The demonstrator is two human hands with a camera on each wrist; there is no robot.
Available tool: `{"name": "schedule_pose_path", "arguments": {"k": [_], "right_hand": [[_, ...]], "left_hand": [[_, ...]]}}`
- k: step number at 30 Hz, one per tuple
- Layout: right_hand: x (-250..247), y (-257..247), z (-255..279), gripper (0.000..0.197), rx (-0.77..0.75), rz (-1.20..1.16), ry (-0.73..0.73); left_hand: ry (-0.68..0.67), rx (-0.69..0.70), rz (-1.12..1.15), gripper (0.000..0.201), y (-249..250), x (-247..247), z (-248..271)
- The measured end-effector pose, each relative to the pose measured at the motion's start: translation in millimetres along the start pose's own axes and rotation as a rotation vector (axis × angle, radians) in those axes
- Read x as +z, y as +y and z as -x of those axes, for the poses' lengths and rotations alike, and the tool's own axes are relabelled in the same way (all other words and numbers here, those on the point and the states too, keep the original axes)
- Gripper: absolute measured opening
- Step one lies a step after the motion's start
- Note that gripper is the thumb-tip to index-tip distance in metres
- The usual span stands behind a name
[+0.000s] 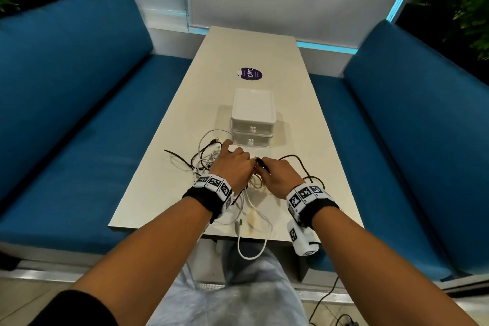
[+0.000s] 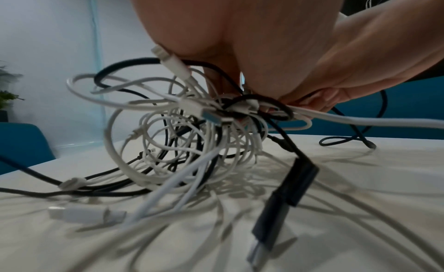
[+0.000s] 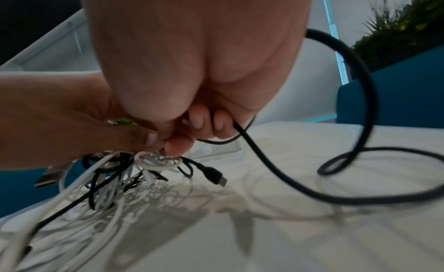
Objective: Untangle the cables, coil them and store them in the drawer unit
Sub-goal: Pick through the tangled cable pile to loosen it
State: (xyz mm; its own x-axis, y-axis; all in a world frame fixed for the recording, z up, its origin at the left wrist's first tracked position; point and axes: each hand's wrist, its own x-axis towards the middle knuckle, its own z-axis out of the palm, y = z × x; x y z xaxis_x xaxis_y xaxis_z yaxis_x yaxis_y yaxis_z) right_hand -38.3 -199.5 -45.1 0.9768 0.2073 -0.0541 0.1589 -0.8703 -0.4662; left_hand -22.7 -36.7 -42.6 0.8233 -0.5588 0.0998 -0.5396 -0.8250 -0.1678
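A tangle of white and black cables (image 1: 209, 159) lies on the pale table (image 1: 169, 193) in front of a white two-drawer unit (image 1: 252, 116), both drawers closed. My left hand (image 1: 232, 164) grips the knot of the cable tangle (image 2: 230, 109) and lifts it off the table. My right hand (image 1: 275, 172) sits just right of it, fingers curled round a black cable (image 3: 242, 133) that loops away to the right (image 3: 355, 124). A black USB plug (image 2: 288, 196) dangles from the bundle. One white cable (image 1: 251, 246) hangs over the near table edge.
A round purple sticker (image 1: 250, 73) sits beyond the drawer unit. Blue benches (image 1: 66, 114) flank the table on both sides. A loose white plug (image 2: 79, 214) lies on the table near the left. A thin black cord (image 1: 325, 296) trails on the floor.
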Motion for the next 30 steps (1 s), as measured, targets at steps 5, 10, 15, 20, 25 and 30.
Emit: {"name": "schedule_pose_path", "arguments": {"k": [5, 10, 15, 20, 25, 30], "right_hand": [[-12.6, 5.2, -2.4, 0.021, 0.009, 0.073, -0.059], [-27.7, 11.7, -2.4, 0.021, 0.064, 0.069, -0.019], [-45.3, 25.6, 2.3, 0.022, 0.154, 0.063, 0.022], [-51.5, 47.4, 8.0, 0.028, 0.283, -0.015, 0.079], [-47.2, 54.6, 8.4, 0.025, 0.317, 0.005, 0.099], [-34.1, 36.9, 4.5, 0.027, 0.294, 0.139, 0.146]], "left_hand": [[0.028, -0.029, 0.021, 0.053, -15.3, 5.5, 3.5], [0.031, -0.046, 0.02, 0.064, -23.6, 4.5, 2.2], [0.001, -0.091, 0.047, 0.061, -27.2, 4.2, 3.9], [0.02, -0.101, 0.098, 0.054, -29.2, 3.8, 4.0], [0.029, -0.094, 0.108, 0.051, -27.5, 5.5, 4.4], [0.056, -0.02, 0.052, 0.038, -12.3, -6.0, -4.2]]}}
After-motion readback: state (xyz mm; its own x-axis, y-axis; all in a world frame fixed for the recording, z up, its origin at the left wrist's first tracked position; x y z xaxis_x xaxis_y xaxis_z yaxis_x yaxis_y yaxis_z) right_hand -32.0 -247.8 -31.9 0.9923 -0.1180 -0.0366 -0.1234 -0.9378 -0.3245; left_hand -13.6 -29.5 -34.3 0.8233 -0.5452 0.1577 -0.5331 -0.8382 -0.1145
